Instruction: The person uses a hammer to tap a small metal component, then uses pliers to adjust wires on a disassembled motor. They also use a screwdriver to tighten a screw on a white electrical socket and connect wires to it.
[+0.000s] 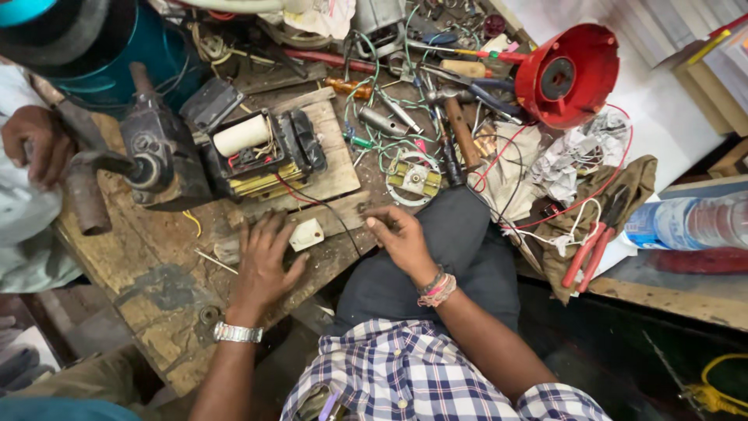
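Note:
My left hand (263, 261), with a metal watch on its wrist, lies palm down with fingers spread on the worn wooden bench (148, 273), next to a small white plastic piece (307, 234). My right hand (401, 238), with thread bands on the wrist, rests at the bench edge above my knee, its fingers curled by a black wire (335, 214); whether it pinches anything I cannot tell. Just beyond both hands sits a transformer-like coil unit (261, 152) with a white roll, on a wooden board (335, 156).
Another person's hand (35, 144) rests at the left near a rusty vise (132, 168). A hammer (456, 125), screwdrivers, green wires, a red round housing (565, 74), red pliers (588, 249), a plastic bottle (689, 222) and a rag crowd the right.

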A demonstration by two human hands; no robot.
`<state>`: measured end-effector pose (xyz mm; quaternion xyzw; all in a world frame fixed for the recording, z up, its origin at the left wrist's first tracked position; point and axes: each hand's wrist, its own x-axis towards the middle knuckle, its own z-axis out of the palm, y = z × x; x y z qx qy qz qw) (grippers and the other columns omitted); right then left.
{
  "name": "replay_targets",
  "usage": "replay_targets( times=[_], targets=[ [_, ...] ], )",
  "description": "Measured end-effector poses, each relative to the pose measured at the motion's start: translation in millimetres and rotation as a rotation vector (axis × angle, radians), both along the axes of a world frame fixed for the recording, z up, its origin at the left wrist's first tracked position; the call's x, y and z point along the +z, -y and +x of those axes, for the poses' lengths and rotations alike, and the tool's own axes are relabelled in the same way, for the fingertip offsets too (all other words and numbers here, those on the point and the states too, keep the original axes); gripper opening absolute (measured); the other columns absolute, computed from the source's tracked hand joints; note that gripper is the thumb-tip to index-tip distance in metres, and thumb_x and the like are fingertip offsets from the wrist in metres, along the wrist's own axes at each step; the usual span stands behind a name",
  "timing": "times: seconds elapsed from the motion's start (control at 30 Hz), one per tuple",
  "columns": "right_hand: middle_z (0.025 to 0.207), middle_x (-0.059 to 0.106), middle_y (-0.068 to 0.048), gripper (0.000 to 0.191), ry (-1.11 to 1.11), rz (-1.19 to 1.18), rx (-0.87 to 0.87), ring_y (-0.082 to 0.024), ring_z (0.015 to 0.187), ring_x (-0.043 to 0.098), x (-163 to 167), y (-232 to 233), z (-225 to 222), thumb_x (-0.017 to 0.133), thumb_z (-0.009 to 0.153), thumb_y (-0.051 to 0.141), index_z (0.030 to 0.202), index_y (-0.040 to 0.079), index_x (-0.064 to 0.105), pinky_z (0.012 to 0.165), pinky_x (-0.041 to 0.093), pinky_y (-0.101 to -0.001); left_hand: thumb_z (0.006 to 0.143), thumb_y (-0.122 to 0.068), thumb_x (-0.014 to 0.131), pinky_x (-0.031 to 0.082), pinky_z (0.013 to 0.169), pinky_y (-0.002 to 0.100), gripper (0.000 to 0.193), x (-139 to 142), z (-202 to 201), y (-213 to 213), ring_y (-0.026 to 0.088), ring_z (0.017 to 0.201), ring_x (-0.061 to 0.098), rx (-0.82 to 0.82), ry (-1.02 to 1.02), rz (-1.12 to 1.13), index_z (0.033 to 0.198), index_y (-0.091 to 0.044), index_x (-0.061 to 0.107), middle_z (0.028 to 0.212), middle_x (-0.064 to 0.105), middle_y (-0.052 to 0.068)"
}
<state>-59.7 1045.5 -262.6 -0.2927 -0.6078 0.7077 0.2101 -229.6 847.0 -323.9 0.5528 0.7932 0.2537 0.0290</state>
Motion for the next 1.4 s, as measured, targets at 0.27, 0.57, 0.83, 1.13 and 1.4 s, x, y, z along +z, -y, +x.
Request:
replay_targets(
  times=[0.27,0.57,0.83,1.13,1.4],
  targets=[
    [0.111,0.069,-0.014,0.025,0.338,1.103,-0.232,-0.034,0.101,0.067,22.2,-66.8,35.2,0.075,0.092,0.006,0.116,0.004,0.066,0.087,0.054,-0.0428,0.078,-0.017,0.081,0.026,0.123,0.06,0.053,-7.9,-0.3,-20.3,0.037,0.134,0.053,-0.017,0.054,0.102,0.125,-0.005,0.06,0.137,0.06,0.018],
    [0.123,0.062,-0.021,0.042,0.597,1.205,-0.115,-0.044,0.107,0.063,8.0,-76.7,28.2,0.073,0.09,0.008,0.13,0.003,0.061,0.09,0.051,-0.0508,0.08,-0.012,0.079,0.037,0.121,0.051,0.043,0.0,-14.8,-7.7,0.035,0.128,0.059,-0.016,0.141,0.158,0.119,-0.004,0.063,0.129,0.066,0.017],
    [0.113,0.064,-0.022,0.041,0.664,1.191,-0.16,-0.043,0.097,0.064,4.0,-77.1,29.4,0.078,0.089,0.012,0.128,0.006,0.065,0.082,0.051,-0.0529,0.076,-0.017,0.081,0.035,0.121,0.056,0.039,-2.1,-18.4,-9.5,0.035,0.127,0.06,-0.008,0.132,0.214,0.107,-0.005,0.062,0.127,0.066,0.016],
    [0.123,0.061,-0.019,0.041,0.353,1.425,-0.446,-0.041,0.115,0.062,9.7,-89.9,52.3,0.08,0.096,-0.001,0.131,0.0,0.06,0.1,0.05,-0.0494,0.077,-0.023,0.083,0.038,0.115,0.057,0.042,-2.9,-10.9,-15.3,0.031,0.125,0.059,0.006,0.07,0.234,0.113,-0.008,0.065,0.128,0.065,0.012],
    [0.137,0.063,-0.017,0.033,-0.248,0.666,-0.378,-0.024,0.121,0.065,42.0,-57.4,62.0,0.065,0.119,-0.002,0.144,0.003,0.044,0.102,0.062,-0.0376,0.077,-0.027,0.084,0.044,0.102,0.048,0.046,5.6,-8.9,-13.3,0.03,0.111,0.062,0.056,0.145,0.191,0.118,-0.01,0.072,0.118,0.068,0.009]
  ],
)
